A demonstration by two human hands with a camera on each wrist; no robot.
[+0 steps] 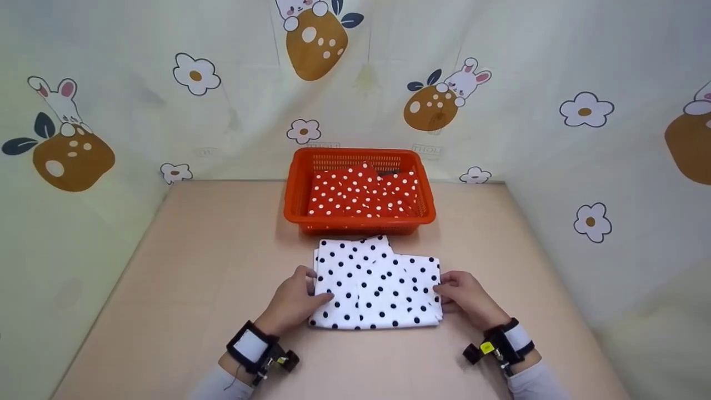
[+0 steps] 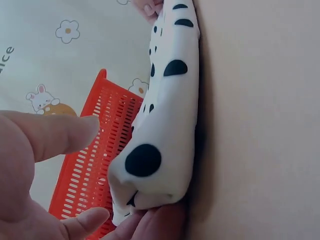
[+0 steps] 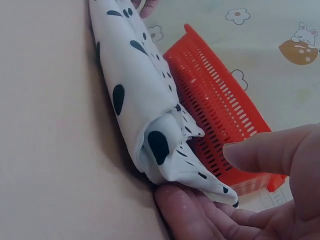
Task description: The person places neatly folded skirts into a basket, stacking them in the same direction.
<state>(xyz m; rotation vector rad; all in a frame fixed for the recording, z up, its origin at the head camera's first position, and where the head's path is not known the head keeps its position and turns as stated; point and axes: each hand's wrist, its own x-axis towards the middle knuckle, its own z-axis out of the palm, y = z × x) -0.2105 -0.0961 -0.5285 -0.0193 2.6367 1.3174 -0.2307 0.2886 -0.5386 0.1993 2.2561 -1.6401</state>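
Observation:
A folded white cloth with black dots (image 1: 377, 286) lies flat on the table between the two hands. My left hand (image 1: 294, 297) is at its left edge. In the left wrist view the fingertips (image 2: 165, 222) reach beneath the end of the folds, while the thumb (image 2: 65, 135) stands apart from the fabric. At the opposite edge is my right hand (image 1: 472, 294). Its fingers (image 3: 185, 212) touch the cloth's underside, and its thumb (image 3: 270, 152) is raised off the fabric in the right wrist view.
Just behind the white cloth stands an orange-red plastic basket (image 1: 361, 226) with slotted walls. Inside it lies a folded red cloth with white dots (image 1: 355, 191). A printed curtain (image 1: 239, 122) surrounds the table (image 1: 211, 239) at the back and sides.

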